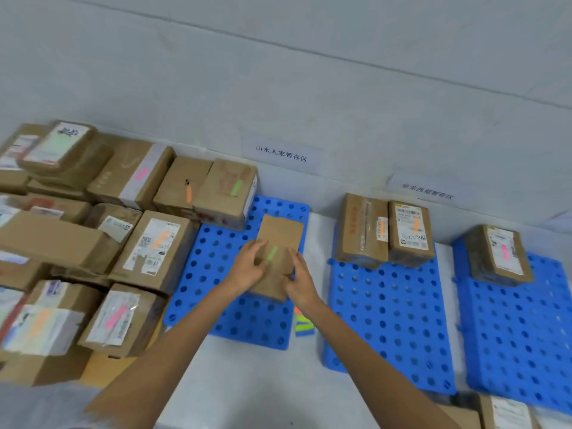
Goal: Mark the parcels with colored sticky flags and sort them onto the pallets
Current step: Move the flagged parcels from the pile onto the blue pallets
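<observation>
Left hand (247,267) and right hand (298,286) grip the green-flagged parcel (280,239) by its sides, blue pallet (213,261) beneath; stacked parcels (93,243) at nine o'clock.

Wall sign (281,153) behind the left pallet (216,274): 山水人家暂存区, clear. Second wall sign (428,191) to its right: blurred, ends in 暂存区, start illegible. Right-hand parcel (410,232) on the middle pallet (387,320): black handwriting below its shipping label, roughly "41-…46", not sure. Top-left parcel (58,145): bold black scrawl on white label, unreadable. All other shipping labels: print too blurred.
</observation>
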{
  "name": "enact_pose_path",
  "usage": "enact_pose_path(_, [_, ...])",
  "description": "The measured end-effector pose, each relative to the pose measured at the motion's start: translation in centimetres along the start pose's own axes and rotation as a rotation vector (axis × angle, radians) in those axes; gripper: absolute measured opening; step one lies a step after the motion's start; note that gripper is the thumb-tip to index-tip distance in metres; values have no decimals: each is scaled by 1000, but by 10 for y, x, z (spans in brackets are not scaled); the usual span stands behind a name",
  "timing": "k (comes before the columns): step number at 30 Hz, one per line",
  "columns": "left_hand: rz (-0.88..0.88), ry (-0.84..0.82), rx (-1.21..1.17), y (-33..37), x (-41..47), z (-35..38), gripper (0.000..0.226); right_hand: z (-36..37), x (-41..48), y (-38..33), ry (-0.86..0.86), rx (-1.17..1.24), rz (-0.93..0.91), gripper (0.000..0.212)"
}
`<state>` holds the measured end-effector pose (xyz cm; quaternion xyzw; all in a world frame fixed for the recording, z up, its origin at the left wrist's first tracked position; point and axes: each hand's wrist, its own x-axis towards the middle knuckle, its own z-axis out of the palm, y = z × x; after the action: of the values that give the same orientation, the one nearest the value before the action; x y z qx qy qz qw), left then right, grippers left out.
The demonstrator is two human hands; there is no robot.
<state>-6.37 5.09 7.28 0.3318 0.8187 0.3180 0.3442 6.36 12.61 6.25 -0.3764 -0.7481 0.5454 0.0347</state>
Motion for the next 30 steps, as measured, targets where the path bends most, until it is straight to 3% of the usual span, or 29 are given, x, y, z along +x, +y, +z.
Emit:
enact_pose_path(4, [107, -84, 90, -17, 20, -25, 50, 15, 23, 6, 6, -43, 2, 73])
enact_pose_path(8, [244, 262, 363, -36, 55, -66, 51, 16, 48, -3, 33, -54, 30, 73])
enact_pose_path(10, [193, 270, 522, -45, 77, -82, 57, 13, 70, -12, 49, -52, 70, 74])
enact_pose_path(16, [94, 220, 651, -52, 96, -81, 73, 10, 142, -47, 99, -152, 89, 75])
enact_pose_path(22, [77, 168, 589, -49, 98, -90, 72, 8, 166, -51, 100, -139, 149, 73])
enact_pose_path(27, [73, 46, 490, -47, 98, -107, 71, 13, 152, -61, 151, -404, 153, 75])
enact_pose_path(30, [91, 76, 348, -46, 87, -118, 69, 2, 129, -63, 163, -519, 31, 68])
